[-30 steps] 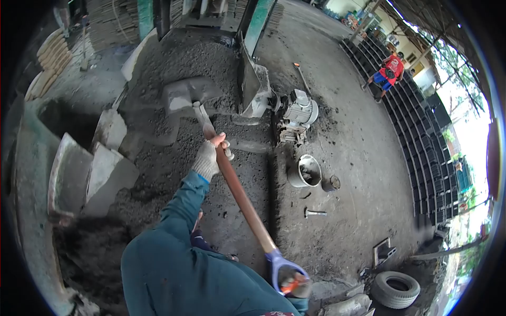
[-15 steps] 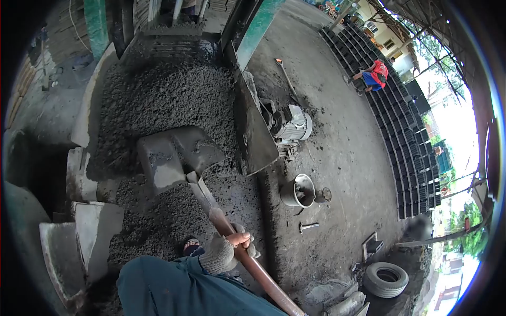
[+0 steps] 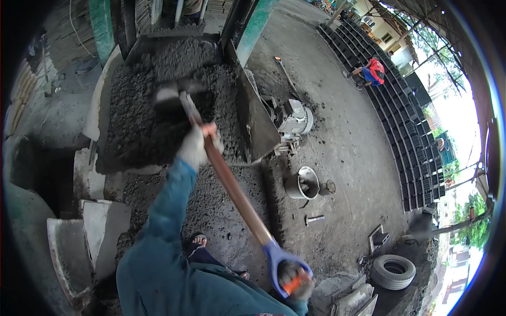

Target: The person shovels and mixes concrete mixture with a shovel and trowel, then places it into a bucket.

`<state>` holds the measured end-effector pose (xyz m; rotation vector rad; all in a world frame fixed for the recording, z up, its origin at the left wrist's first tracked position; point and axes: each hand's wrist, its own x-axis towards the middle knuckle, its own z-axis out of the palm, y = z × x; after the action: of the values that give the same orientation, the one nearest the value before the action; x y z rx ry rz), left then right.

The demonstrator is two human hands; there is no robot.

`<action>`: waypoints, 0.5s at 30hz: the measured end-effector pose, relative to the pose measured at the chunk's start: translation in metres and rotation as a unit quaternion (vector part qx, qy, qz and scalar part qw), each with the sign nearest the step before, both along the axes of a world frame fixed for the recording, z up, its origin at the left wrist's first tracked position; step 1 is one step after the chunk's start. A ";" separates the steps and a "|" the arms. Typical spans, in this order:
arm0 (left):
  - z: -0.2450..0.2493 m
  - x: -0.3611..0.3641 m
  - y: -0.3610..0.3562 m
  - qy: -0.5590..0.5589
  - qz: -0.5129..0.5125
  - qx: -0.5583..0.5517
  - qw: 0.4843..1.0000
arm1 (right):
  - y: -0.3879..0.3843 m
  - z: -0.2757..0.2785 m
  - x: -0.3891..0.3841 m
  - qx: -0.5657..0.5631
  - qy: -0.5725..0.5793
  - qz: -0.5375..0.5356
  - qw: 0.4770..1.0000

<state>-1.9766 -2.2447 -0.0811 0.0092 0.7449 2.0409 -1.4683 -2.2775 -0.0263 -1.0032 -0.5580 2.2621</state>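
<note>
A long shovel slants across the head view, its brown shaft ending in a blue D-shaped handle. My left hand, in a pale knitted glove with bare fingertips showing, is wrapped round the shaft near the blade. My right hand, gloved too, grips the D-handle low in the view. The shovel's blade is smeared by motion over the dark, crumbly mix in a trough. A blurred heap of mix shows just beyond the blade.
A motor adjoins the trough's right wall. On the floor are a bucket, a small can, a hammer, a tyre and another shovel. A person in red bends by stacked dark blocks.
The shovel has swung forward, carrying its blade deeper over the trough, and mix now blurs ahead of it. My left hand moved up and forward; my right hand with the D-handle came into view.
</note>
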 end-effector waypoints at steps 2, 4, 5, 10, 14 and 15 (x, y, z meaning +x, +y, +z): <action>-0.004 -0.042 0.009 0.040 0.053 -0.034 0.997 | -0.010 0.025 -0.073 0.025 -0.080 -0.068 0.994; 0.001 -0.050 0.012 0.076 0.114 -0.095 0.986 | -0.009 0.020 -0.074 0.131 -0.091 0.025 0.987; 0.013 -0.042 0.011 0.028 0.113 -0.111 0.987 | -0.004 0.026 -0.063 0.153 -0.064 0.068 0.984; 0.059 0.115 -0.023 -0.053 0.010 0.000 0.999 | 0.017 -0.021 0.117 0.182 -0.080 -0.022 0.980; 0.089 0.247 -0.040 -0.020 -0.045 -0.003 0.999 | -0.001 -0.059 0.250 0.099 -0.129 -0.082 0.983; 0.096 0.276 -0.046 -0.038 -0.049 -0.007 0.998 | -0.007 -0.068 0.283 0.108 -0.178 -0.093 0.974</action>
<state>-1.7005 -2.2903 0.0153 -0.0378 0.6977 1.9326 -1.1854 -2.2845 -0.0947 -1.2985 -0.8043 1.8222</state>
